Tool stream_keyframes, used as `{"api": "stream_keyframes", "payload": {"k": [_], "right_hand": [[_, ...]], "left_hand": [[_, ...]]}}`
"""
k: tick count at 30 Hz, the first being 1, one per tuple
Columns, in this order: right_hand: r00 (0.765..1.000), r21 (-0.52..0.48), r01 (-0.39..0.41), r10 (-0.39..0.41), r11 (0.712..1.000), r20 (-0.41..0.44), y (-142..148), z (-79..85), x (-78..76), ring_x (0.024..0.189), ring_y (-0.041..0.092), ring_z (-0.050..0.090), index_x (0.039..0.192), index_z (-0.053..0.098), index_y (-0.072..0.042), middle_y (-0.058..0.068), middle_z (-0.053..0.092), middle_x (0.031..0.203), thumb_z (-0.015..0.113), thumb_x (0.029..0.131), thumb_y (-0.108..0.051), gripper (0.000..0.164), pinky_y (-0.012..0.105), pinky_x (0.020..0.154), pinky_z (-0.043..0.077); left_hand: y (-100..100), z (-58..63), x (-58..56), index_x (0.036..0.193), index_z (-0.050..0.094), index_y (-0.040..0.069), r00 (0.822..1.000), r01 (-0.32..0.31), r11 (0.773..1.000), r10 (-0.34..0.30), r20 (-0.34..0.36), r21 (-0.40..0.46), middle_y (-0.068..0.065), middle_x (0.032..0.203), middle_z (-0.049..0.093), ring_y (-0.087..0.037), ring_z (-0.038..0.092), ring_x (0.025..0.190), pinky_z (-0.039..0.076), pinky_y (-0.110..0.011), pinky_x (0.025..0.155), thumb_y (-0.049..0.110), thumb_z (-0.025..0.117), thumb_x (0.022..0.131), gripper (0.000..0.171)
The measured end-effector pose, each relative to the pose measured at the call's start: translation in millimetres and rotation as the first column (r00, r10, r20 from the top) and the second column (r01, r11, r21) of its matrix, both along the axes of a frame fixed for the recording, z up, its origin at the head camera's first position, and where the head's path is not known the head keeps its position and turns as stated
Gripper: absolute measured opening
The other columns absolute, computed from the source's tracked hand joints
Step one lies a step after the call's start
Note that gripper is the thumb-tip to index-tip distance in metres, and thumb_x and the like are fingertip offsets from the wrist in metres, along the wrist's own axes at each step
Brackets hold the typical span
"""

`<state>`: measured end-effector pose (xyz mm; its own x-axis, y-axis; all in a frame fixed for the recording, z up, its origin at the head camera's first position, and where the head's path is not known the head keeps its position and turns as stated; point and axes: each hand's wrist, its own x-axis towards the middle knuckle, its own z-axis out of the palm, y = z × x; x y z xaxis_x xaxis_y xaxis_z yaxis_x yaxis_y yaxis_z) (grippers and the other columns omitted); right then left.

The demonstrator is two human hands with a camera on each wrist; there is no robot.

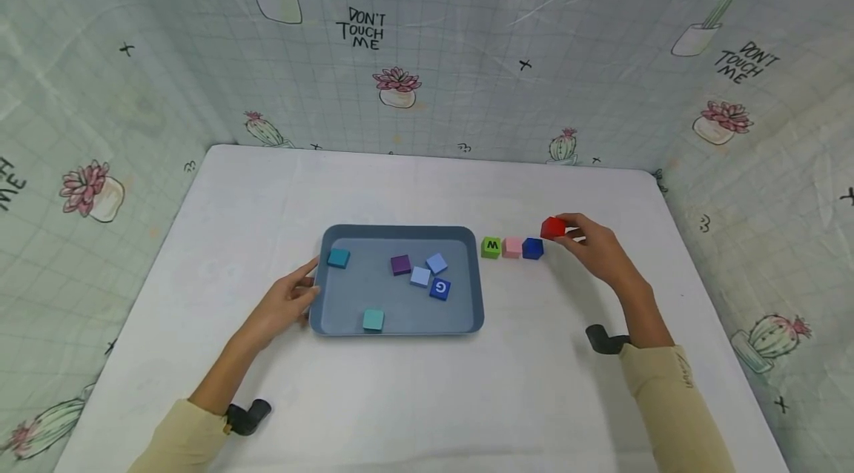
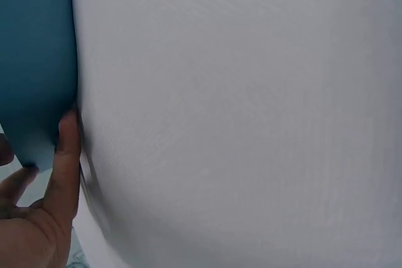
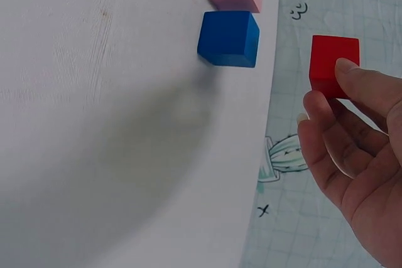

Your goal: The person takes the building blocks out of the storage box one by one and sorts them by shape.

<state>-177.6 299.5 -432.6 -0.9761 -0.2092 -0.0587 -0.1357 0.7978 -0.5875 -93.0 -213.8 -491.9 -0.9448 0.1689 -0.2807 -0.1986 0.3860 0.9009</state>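
Note:
My right hand (image 1: 596,249) pinches a red cube (image 3: 326,64) between thumb and fingertips, held up just right of a blue cube (image 1: 532,249). In the head view, a pink cube (image 1: 512,247) and a green cube (image 1: 491,247) marked W continue the row leftward from the blue one. At the left end of a blue-grey tray (image 1: 400,325), my left hand (image 1: 288,300) rests its fingers against the outer wall. The left wrist view shows those fingers (image 2: 66,149) along the tray's side, low by the table surface.
Inside the tray lie a purple block (image 1: 400,265), two light blue blocks, a dark blue block (image 1: 439,289) marked G and teal blocks at the left (image 1: 338,258) and front (image 1: 373,320). A white table (image 1: 414,399) carries everything, with patterned cloth (image 1: 467,58) behind it.

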Motion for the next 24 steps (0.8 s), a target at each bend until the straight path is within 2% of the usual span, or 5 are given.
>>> {"api": "stream_keyframes", "payload": {"k": [7,14,24], "right_hand": [[1.0,-0.001,0.009,-0.009,1.0,-0.002,7.2,-1.1,1.5,0.108,0.038,0.052,0.136,0.043,-0.002,0.023,0.051,0.126,0.058,0.095,-0.015,0.045,0.051,0.086,0.048],[1.0,0.012,0.01,-0.01,1.0,-0.001,10.8,-4.1,1.3,0.108,0.041,0.05,0.135,0.044,-0.002,0.024,0.05,0.126,0.058,0.095,-0.023,0.047,0.054,0.084,0.048],[0.999,0.029,0.008,-0.009,1.0,0.052,16.0,-11.2,2.4,0.11,0.041,0.05,0.136,0.042,0.0,0.026,0.048,0.128,0.057,0.095,-0.013,0.045,0.053,0.087,0.047]], "left_hand": [[3.2,2.7,-1.8,0.15,0.024,0.008,1.0,0.001,0.996,-0.002,-0.01,-0.086,-0.028,0.127,0.043,-0.037,0.053,0.107,0.054,-0.035,0.067,0.011,0.05,0.097,0.059],[2.3,2.8,-1.8,0.149,0.024,0.006,1.0,0.015,0.995,-0.017,-0.018,-0.095,-0.029,0.127,0.042,-0.04,0.052,0.109,0.055,-0.036,0.072,0.01,0.049,0.097,0.058],[2.0,3.7,-2.1,0.149,0.023,0.005,0.999,0.026,0.994,-0.028,-0.019,-0.103,-0.03,0.128,0.042,-0.039,0.052,0.11,0.054,-0.035,0.075,0.011,0.049,0.098,0.058]]}}
